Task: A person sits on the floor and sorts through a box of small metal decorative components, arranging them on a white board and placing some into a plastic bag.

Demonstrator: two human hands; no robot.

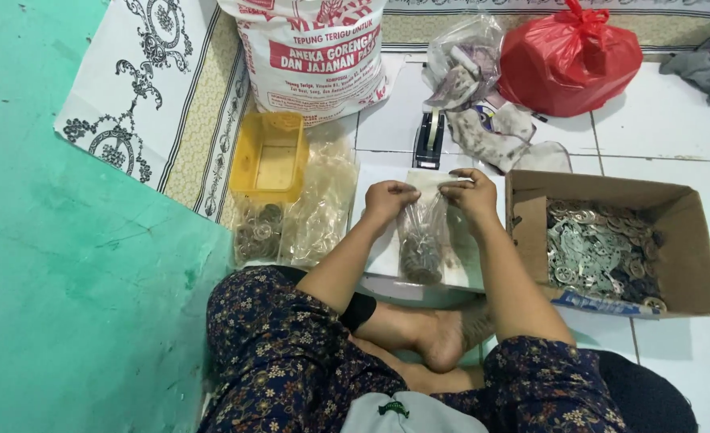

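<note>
Here, a large white printed sack (311, 56) stands beyond the hands, an open brown cardboard box of small metal parts (611, 248) to their right. Left hand (387, 199) and right hand (471, 192) pinch shut the top of a small clear plastic bag of dark pieces (421, 244), hanging lengthwise towards the person, equally near both.

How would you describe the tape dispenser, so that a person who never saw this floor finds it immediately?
Start from the big white printed sack at the top of the view. On the white tiles to its lower right stands the tape dispenser, just beyond the clear bag that both hands hold. It is the only small black object there; its neighbours are crumpled plastic bags and cloth.
</note>
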